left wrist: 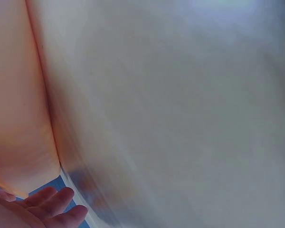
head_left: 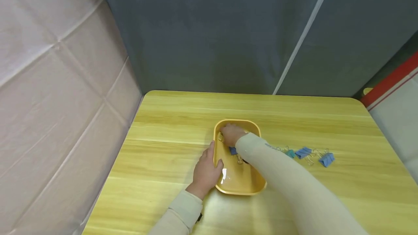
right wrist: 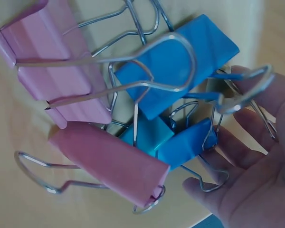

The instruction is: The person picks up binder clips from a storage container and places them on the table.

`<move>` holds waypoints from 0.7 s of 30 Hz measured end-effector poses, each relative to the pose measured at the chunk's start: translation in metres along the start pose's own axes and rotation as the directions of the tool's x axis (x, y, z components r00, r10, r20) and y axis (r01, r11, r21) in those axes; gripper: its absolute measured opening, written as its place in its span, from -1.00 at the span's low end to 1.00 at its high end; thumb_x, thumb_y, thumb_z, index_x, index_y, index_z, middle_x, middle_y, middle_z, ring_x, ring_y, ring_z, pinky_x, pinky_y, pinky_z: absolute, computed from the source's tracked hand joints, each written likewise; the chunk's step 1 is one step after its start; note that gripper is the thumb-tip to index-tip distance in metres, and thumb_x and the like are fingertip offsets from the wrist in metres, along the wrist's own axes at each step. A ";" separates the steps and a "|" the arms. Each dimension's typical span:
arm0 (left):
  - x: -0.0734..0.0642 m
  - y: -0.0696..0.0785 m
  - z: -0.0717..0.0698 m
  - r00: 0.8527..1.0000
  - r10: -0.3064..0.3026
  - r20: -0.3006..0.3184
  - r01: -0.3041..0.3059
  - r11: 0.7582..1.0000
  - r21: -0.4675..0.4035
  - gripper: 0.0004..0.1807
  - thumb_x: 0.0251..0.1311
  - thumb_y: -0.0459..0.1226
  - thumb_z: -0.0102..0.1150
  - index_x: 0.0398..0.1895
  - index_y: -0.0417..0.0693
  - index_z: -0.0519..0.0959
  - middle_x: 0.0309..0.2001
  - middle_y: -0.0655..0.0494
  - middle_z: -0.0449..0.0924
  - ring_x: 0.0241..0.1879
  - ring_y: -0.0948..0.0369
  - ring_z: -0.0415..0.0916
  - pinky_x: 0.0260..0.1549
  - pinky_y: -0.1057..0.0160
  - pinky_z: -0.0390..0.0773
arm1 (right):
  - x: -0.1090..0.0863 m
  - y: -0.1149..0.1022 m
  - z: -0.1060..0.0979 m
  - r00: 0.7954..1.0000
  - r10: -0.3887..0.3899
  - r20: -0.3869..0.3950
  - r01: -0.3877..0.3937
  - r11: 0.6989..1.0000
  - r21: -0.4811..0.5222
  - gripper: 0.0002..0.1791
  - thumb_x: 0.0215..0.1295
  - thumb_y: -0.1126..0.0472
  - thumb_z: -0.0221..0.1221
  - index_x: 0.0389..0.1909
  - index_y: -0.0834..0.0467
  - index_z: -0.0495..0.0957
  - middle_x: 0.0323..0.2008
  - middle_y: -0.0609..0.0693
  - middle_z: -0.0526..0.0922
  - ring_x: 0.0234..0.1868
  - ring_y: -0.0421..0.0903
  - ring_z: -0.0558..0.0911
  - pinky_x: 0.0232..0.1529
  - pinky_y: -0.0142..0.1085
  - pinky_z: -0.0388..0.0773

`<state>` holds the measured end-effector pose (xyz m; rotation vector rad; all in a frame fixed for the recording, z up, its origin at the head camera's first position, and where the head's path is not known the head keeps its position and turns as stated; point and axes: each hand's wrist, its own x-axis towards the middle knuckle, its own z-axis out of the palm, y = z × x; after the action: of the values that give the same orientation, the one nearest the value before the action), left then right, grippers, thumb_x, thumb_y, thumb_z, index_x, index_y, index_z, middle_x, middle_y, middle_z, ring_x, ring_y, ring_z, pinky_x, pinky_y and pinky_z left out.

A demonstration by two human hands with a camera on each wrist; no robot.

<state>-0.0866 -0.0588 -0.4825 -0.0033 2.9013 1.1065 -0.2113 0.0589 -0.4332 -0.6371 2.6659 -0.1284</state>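
Note:
A yellow plastic tray [head_left: 240, 189] stands on the table, with binder clips inside. My left hand [head_left: 207, 169] holds its left wall, thumb over the rim and fingers along the outside. In the left wrist view, fingers [left wrist: 57, 209] show beside the tray wall [left wrist: 19, 118]. My right hand [head_left: 232, 134] reaches into the tray's far left part, fingertips down. In the right wrist view, its fingers [right wrist: 237, 147] bend about a dark binder clip [right wrist: 221, 86], whose wire handles run into the palm. Pink binder clips [right wrist: 109, 161], blue binder clips [right wrist: 180, 64] and a teal one [right wrist: 149, 135] overlap close by.
Right of the tray, a teal binder clip [head_left: 290, 153] and two blue binder clips [head_left: 326, 159] lie in a row on the wooden table [head_left: 169, 119]; my right sleeve [head_left: 287, 177] crosses over the row's near end. A dark panel [head_left: 209, 35] stands behind the table, pale sheeting [head_left: 65, 126] at left.

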 end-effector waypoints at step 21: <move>-0.005 0.006 0.000 1.000 0.025 -0.011 -0.025 1.000 -0.006 -0.28 0.31 -0.14 0.02 0.50 -0.03 0.06 0.27 -0.24 0.36 0.15 -0.19 0.43 0.03 -0.16 0.48 | -0.005 -0.002 0.004 0.999 -0.046 -0.013 0.045 0.995 -0.084 -0.77 0.32 0.32 0.12 -0.06 0.06 0.61 -0.01 0.04 0.64 0.07 0.07 0.53 0.13 -0.04 0.47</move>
<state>-0.0812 -0.0543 -0.4787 0.0264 2.9153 1.1224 -0.2048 0.0596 -0.4342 -0.7259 2.6838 -0.0336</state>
